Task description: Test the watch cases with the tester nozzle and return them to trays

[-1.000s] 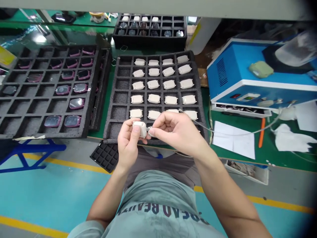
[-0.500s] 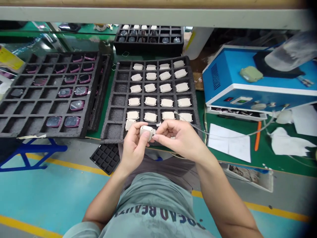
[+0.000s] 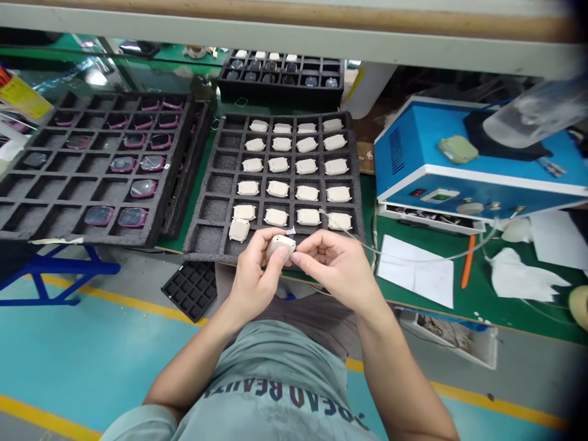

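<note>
My left hand is closed around a cream watch case, thumb on its near face and fingers behind it. The thumb and index finger of my right hand pinch together at the case's right edge; anything between them is too small to make out. Both hands are over the near edge of a dark foam tray, where several more cream watch cases sit in rows of compartments. Just beyond the held case is a small whitish piece. One tilted case lies left of my left hand.
To the left stands another foam tray with purple-framed watches. On the right are a blue machine with a thin clear tube, white paper and an orange stick. A shelf edge crosses above.
My hands and the held case have shifted slightly right in view. A small pale piece showed between my right fingertips and the case earlier; now the fingertips are against the case's edge.
</note>
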Tool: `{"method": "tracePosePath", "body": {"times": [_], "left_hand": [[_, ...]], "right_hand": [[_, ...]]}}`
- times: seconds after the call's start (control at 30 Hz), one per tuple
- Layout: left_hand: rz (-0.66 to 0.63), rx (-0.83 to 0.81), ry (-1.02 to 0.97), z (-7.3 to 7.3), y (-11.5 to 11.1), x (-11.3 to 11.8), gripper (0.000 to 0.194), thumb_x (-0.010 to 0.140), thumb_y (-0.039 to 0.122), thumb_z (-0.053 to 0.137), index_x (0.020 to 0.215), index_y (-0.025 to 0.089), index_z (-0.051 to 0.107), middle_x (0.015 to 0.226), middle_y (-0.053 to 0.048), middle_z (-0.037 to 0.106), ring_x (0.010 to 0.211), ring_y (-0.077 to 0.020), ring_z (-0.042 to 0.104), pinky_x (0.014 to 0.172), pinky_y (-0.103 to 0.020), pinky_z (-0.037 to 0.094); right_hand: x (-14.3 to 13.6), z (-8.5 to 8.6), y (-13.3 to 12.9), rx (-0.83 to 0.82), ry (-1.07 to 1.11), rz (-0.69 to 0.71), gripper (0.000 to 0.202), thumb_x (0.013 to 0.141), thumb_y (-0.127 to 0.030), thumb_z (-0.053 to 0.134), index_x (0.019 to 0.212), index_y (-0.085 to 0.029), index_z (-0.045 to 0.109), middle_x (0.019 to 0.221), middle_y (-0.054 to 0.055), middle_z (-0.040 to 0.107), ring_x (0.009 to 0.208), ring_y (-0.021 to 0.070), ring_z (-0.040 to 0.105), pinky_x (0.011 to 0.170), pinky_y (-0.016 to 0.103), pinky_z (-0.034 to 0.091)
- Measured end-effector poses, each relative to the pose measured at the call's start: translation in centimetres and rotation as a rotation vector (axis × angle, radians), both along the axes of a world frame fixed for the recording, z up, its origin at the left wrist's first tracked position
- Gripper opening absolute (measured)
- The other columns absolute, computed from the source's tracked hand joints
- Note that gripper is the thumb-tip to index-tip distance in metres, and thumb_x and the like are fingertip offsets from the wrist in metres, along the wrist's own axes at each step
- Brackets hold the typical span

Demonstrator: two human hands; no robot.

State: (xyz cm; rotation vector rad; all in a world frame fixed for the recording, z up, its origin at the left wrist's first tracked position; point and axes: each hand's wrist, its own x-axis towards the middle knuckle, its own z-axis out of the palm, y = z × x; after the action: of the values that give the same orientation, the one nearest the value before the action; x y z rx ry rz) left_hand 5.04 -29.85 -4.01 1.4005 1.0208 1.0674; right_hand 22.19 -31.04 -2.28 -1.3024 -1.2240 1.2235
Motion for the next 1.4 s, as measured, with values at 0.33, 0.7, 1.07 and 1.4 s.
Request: {"method": "tracePosePath", "body": {"times": [0.33,0.7,1.07,1.4], "left_hand": [[-0.134,-0.228,-0.27,1.3,-0.2,0.5,0.035,0.099,0.049,0.065,0.116,0.02,0.056,0.086,0.0,0.06,0.067,-0.0123,0.061,0.055,-0.022,0.051],[-0.095,-0.06,0.026,1.4,-1.4,0.6,0.029,0.11,0.048,0.045,0.121,0.022,0.051,0.082,0.002,0.053,0.065,-0.0112,0.048,0.059,-0.025,0.041],[-0.198,-0.255,-0.255,1.0,1.1,1.4,0.033,0.101,0.053,0.062,0.107,0.021,0.055,0.073,0.005,0.047,0.055,-0.0089,0.038,0.05,-0.022,0.031],[-0.162,-0.467,-0.418,0.7,3.5,2.8,0.044,0.078,0.033,0.086,0.1,0.022,0.05,0.071,0.01,0.043,0.052,-0.0043,0.033,0.047,-0.018,0.025]], "right_hand": [[0.6,0.1,-0.5,-0.022,0.188,0.082,0.033,0.078,-0.047,0.09,0.086,-0.02,0.072,0.071,0.001,0.075,0.061,0.0149,0.071,0.055,0.026,0.057],[0.4,-0.7,0.0,-0.028,0.246,0.07,0.035,0.072,-0.038,0.096,0.094,-0.021,0.075,0.076,0.001,0.075,0.066,0.0145,0.069,0.057,0.024,0.056],[1.4,-1.7,-0.8,-0.014,0.237,-0.03,0.042,0.069,-0.034,0.097,0.1,-0.018,0.073,0.06,-0.006,0.065,0.046,0.0075,0.053,0.041,0.018,0.042],[8.9,-3.8,-5.2,-0.009,0.638,-1.016,0.03,0.076,-0.03,0.084,0.082,-0.02,0.057,0.06,-0.011,0.046,0.04,0.0024,0.034,0.034,0.011,0.033]]}}
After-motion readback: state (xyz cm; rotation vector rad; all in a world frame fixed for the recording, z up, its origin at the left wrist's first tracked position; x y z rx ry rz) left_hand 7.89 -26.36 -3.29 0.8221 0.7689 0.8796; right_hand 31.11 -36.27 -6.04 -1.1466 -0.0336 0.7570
